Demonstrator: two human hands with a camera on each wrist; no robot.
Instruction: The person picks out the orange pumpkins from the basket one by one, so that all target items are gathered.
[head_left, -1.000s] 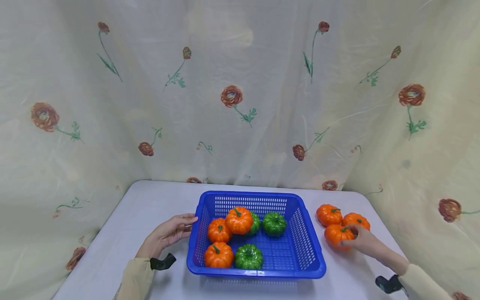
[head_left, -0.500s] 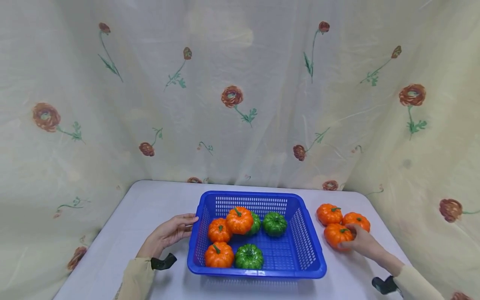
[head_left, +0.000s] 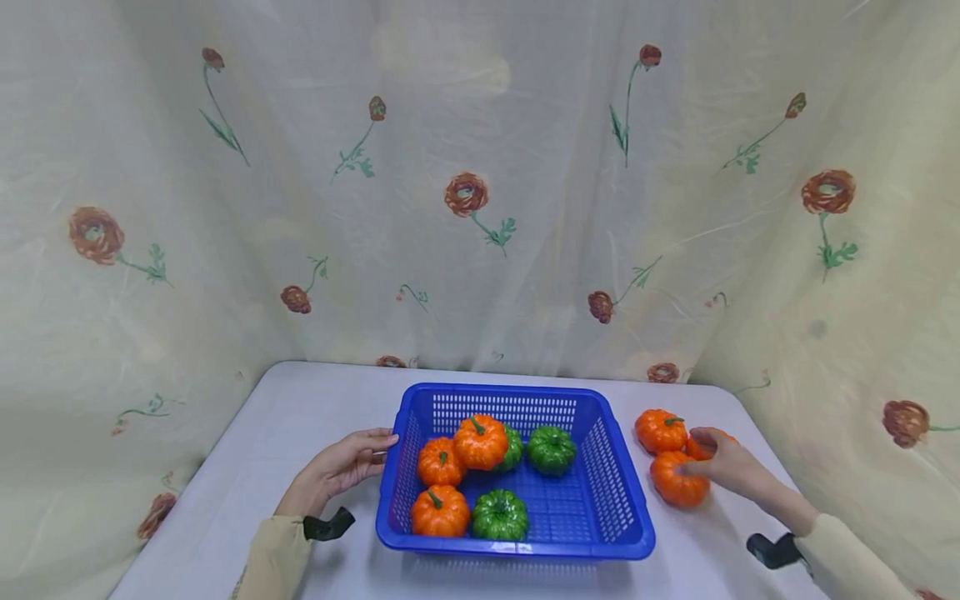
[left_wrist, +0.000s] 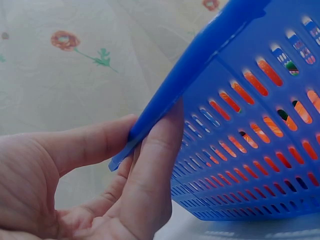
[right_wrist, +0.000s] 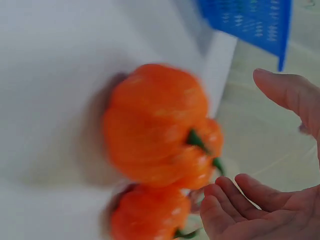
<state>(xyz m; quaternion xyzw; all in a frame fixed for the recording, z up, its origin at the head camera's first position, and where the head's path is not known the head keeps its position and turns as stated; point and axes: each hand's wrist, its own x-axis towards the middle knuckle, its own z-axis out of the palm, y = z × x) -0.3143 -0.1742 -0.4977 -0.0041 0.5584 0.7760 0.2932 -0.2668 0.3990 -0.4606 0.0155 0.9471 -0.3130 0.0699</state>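
basket [head_left: 517,547]: smooth plastic, slight sheen
orange pumpkins [head_left: 439,513]: super glossy, kinda plasticky
green pumpkins [head_left: 500,517]: shiny too
curtain [head_left: 540,292]: creased, faint sheen
sleeves [head_left: 273,546]: matt cloth

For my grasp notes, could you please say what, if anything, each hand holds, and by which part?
The left hand pinches the blue perforated plastic basket by its left rim; the right hand holds nothing.

a white table [head_left: 322,404]; pale, creased cloth [head_left: 551,108] hanging behind it, printed with reddish flowers [head_left: 467,194]
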